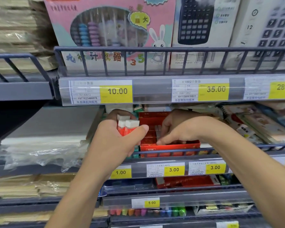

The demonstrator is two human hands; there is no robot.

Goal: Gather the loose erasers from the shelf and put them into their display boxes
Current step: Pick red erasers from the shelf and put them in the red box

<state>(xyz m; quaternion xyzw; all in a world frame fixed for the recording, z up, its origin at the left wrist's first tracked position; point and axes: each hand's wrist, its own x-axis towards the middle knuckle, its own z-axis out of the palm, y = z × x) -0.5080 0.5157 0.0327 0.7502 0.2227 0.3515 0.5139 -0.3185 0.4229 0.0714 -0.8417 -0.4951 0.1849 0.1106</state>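
**Erasers in hand at a stationery aisle's red display box**

A person's left hand (120, 137) grips a small bundle of erasers (127, 126), white blocks in orange-red sleeves, fingers and thumb curled round them, just left of the red display box (169, 145). The right hand (176, 130) reaches into that box from the right, fingers curled down among the erasers lying inside it; whether they pinch one cannot be told, since the fingertips are partly hidden. The box sits on a grey metal shelf behind a low wire rail (171, 152), under the shadow of the shelf above. Left of the box lie flat stacks wrapped in clear plastic (39, 145); right of it, notebooks with printed covers (257, 124). Directly above the box, on the upper shelf, stand a pink abacus toy package (109, 30) and boxed calculators (199, 30) behind another rail. Yellow price tags (116, 93) line the shelf edges above and below the box, reading 10.00, 35.00, 3.00 and 1.00. Below the box, further shelves hold more red boxes (186, 181) and a row of coloured highlighters (146, 212)
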